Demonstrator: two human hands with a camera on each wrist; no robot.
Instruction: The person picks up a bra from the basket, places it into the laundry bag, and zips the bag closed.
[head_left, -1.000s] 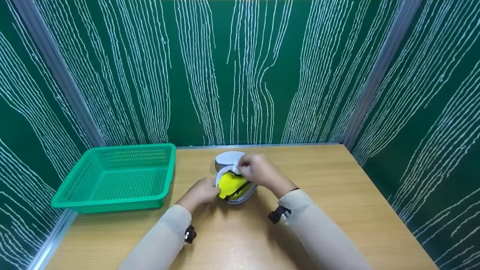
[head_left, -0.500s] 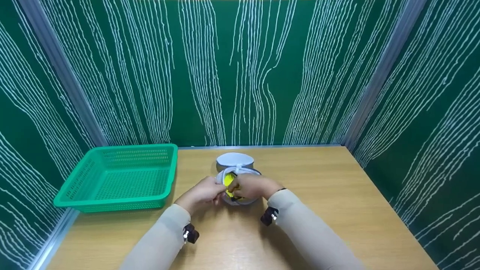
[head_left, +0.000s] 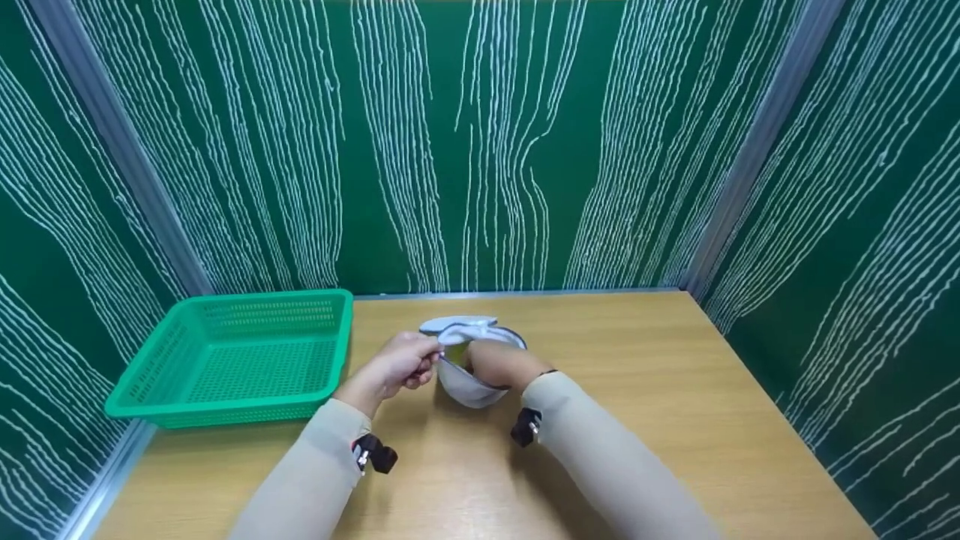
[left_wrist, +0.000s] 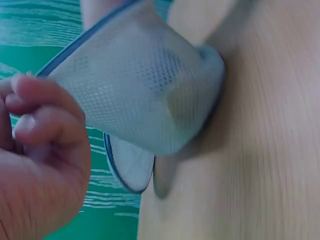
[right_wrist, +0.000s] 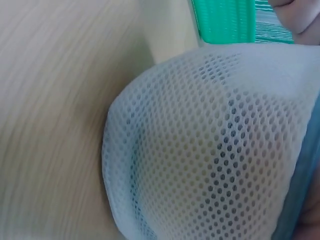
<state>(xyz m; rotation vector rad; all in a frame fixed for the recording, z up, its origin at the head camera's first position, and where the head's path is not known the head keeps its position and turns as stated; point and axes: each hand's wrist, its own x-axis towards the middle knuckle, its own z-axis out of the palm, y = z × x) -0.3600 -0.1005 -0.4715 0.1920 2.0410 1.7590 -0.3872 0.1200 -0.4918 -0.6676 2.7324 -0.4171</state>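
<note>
A white mesh laundry bag [head_left: 469, 391] with blue-grey edging stands on the table, its round lid [head_left: 448, 324] folded back at the far side. My left hand [head_left: 405, 362] pinches the bag's rim on the left. My right hand [head_left: 501, 362] reaches down into the opening, and its fingers are hidden inside. A bit of a yellow item [head_left: 456, 352] shows within the bag beside that hand. In the left wrist view, a dull yellowish patch shows through the mesh [left_wrist: 120, 95]. The right wrist view is mostly filled by the bag's mesh wall [right_wrist: 200, 150].
A green plastic basket [head_left: 217, 411] with perforated sides stands at the left of the wooden table [head_left: 637, 352]. Green panels with white wavy lines [head_left: 495, 150] enclose the table's back and sides.
The right hand has moved from the bag's far rim down into the opening. My left hand has raised the near-left rim, and most of the yellow item has gone out of sight.
</note>
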